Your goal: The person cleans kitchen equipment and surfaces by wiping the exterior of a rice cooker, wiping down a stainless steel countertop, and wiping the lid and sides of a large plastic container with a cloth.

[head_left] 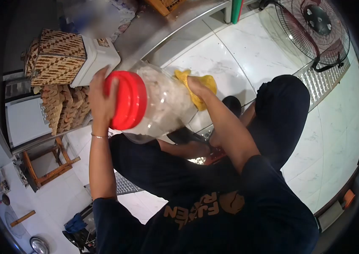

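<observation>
A large clear plastic jar (167, 97) with pale contents lies tilted on its side in front of me, above my legs. Its red screw lid (131, 100) points left. My left hand (102, 95) grips the lid's outer end, the thumb lying across the red plastic. At the jar's opposite end, my right hand (197, 86) is closed on a yellow cloth (208, 83) and presses it against the base. What the pale contents are cannot be made out through the plastic.
Left of the jar are stacked egg trays (63, 108) and a batik-patterned box (61, 53) beside a white container (97, 57). A metal table edge (179, 29) runs above. A fan (317, 29) stands at upper right, a wooden stool (48, 163) at lower left.
</observation>
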`<state>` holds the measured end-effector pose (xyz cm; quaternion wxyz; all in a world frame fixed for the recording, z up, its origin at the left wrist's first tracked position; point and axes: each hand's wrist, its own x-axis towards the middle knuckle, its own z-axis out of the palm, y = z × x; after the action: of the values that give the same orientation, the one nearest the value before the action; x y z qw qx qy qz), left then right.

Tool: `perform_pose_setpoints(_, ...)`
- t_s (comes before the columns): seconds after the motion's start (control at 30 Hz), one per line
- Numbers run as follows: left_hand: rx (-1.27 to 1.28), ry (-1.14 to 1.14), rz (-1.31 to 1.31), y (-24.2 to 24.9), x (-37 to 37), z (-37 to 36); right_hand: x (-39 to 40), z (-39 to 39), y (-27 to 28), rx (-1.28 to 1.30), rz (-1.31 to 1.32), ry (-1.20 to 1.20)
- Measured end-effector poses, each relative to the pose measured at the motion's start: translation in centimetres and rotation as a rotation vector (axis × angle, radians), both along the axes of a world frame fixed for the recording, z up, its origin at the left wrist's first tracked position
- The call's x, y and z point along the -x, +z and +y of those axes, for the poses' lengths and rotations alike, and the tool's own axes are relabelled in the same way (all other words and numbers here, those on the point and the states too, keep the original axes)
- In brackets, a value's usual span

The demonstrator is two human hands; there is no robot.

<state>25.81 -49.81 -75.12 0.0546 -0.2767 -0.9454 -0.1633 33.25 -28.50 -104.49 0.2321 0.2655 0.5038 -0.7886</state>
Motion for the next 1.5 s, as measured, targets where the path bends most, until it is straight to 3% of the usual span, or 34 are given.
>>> perform_pose_setpoints(0.03,0.005,-0.004,-0.006,-0.2,0.5,-0.6,-0.5,-0.5,-1.4,-0.042,-0.017,-0.018)
perform_pose_setpoints(0.1,0.067,0.562,-0.404,0.1,2.2,-1.0,-1.2,-2.2,2.3,-0.330,0.053,-0.002)
perform_pose_setpoints(0.13,0.073,0.542,-0.403,0.4,2.5,-0.4,-1.4,-2.8,4.8,-0.477,0.082,0.000)
perform_pose_setpoints(0.2,-0.190,0.526,-0.565,1.1,1.8,0.5,-2.1,-2.6,12.4,-0.532,0.274,0.087)
perform_pose_setpoints(0.23,-0.321,0.527,-0.658,0.9,1.4,0.7,-2.1,-1.8,17.4,-0.500,0.294,0.253)
perform_pose_setpoints(0.3,-0.282,0.387,-0.614,0.3,1.3,0.2,-2.9,-5.4,19.1,-0.726,0.633,-0.197)
perform_pose_setpoints(0.37,-0.240,0.118,-0.452,0.0,1.4,-0.7,-2.5,-6.4,19.8,-0.834,0.712,-0.235)
perform_pose_setpoints(0.4,-0.233,0.125,-0.460,-0.2,1.2,-1.1,-2.3,-6.6,19.7,-0.943,0.808,-0.281)
perform_pose_setpoints(0.43,-0.216,0.009,-0.390,-0.4,0.9,-1.6,-1.7,-6.5,18.6,-0.934,0.800,-0.277)
perform_pose_setpoints(0.5,-0.179,-0.213,-0.254,-0.9,0.2,-2.8,0.3,-5.9,13.8,-0.612,0.920,-0.496)
perform_pose_setpoints(0.57,-0.146,-0.201,-0.245,-1.1,-0.3,-3.7,1.4,-4.9,7.6,0.126,0.563,-0.336)
perform_pose_setpoints(0.6,-0.117,-0.215,-0.229,-1.2,-0.4,-3.9,1.2,-5.9,1.0,-0.288,0.730,-0.286)
perform_pose_setpoints(0.63,-0.089,-0.233,-0.208,-1.2,-0.2,-3.9,0.3,-7.7,-3.4,0.022,0.438,-0.464)
perform_pose_setpoints(0.7,-0.090,-0.233,-0.194,-1.3,0.2,-3.3,-0.4,-8.1,-3.7,0.329,0.128,-0.615)
perform_pose_setpoints(0.77,-0.084,-0.230,-0.196,-0.9,-0.7,-3.3,-2.5,-8.9,-0.9,0.031,0.004,-0.694)
perform_pose_setpoints(0.8,-0.086,-0.231,-0.179,-0.6,-0.3,-3.0,-2.2,-9.0,0.6,0.033,0.021,-0.694)
perform_pose_setpoints(0.9,-0.099,-0.315,-0.210,-0.3,-0.3,-2.9,-1.9,-9.8,5.2,-0.584,0.183,-0.546)
perform_pose_setpoints(0.93,-0.104,-0.311,-0.209,-0.1,-0.5,-3.0,-1.7,-9.0,6.5,-0.588,0.186,-0.541)
perform_pose_setpoints(1.03,-0.020,-0.433,-0.174,0.8,-1.2,-2.7,-0.2,-4.2,11.2,-0.539,0.392,0.213)
perform_pose_setpoints(1.07,-0.033,-0.428,-0.175,1.1,-1.9,-2.4,0.2,-3.5,11.1,-0.549,0.390,0.222)
perform_pose_setpoints(1.17,0.027,-0.620,-0.208,1.9,-5.0,-1.7,1.2,-2.2,10.1,-0.307,1.020,0.291)
perform_pose_setpoints(1.2,0.054,-0.642,-0.182,2.2,-5.9,-1.6,1.3,-2.1,9.0,-0.309,1.022,0.292)
perform_pose_setpoints(1.27,0.111,-0.702,-0.120,2.9,-7.0,-1.4,1.2,-2.1,5.7,-0.351,0.560,0.164)
perform_pose_setpoints(1.37,0.090,-0.723,-0.102,2.7,-7.6,-1.5,0.2,-1.5,-1.2,-0.555,0.470,0.105)
perform_pose_setpoints(1.43,0.075,-0.738,-0.108,2.7,-8.1,-0.9,-1.2,-1.2,-2.8,-0.425,0.209,0.071)
perform_pose_setpoints(1.5,0.122,-0.797,-0.099,3.0,-8.6,0.5,-2.2,-0.6,-0.6,-0.365,0.085,0.049)
